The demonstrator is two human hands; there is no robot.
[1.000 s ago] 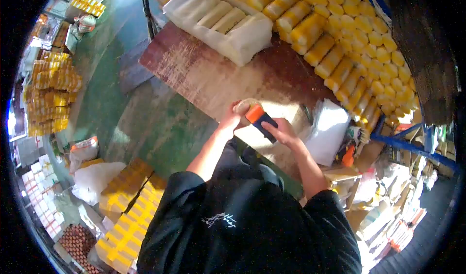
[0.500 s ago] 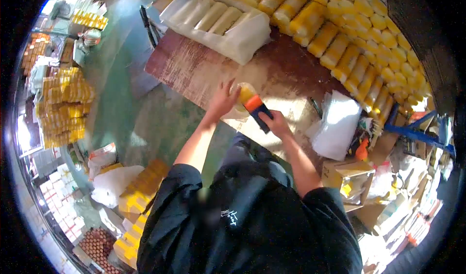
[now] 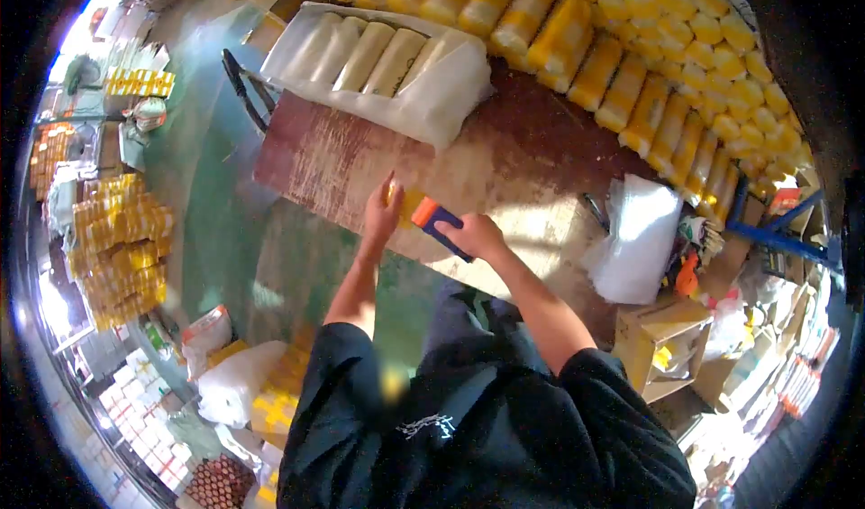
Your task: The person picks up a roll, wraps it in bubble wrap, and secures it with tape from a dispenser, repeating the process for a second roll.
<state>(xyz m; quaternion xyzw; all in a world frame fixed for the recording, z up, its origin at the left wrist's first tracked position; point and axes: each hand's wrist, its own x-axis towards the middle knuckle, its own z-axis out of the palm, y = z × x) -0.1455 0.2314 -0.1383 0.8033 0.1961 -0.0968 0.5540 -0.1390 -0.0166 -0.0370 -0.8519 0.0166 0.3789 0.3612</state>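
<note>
In my right hand (image 3: 478,236) is a tape dispenser (image 3: 440,225) with an orange front and a dark blue handle, held over the near part of the worn reddish table (image 3: 360,153). Yellow tape (image 3: 407,204) shows at the dispenser's front end, between it and my left hand (image 3: 384,208). My left fingers point upward and close around the near side of this yellow tape; part of the grip is hidden. Beyond my hands, a white-lined open box (image 3: 432,126) holds several pale wrapped rolls (image 3: 365,57).
Stacked yellow-wrapped rolls (image 3: 613,86) line the table's far right side. White plastic sheets (image 3: 638,239) lie at the right, above an open cardboard box (image 3: 660,347). A dark metal handle (image 3: 248,90) stands off the left corner. More yellow packages (image 3: 122,248) are piled at left.
Both hands and the dispenser have shifted left and slightly down in view. The left hand's fingers, spread before, are now closer together. The whole view has shifted a little too.
</note>
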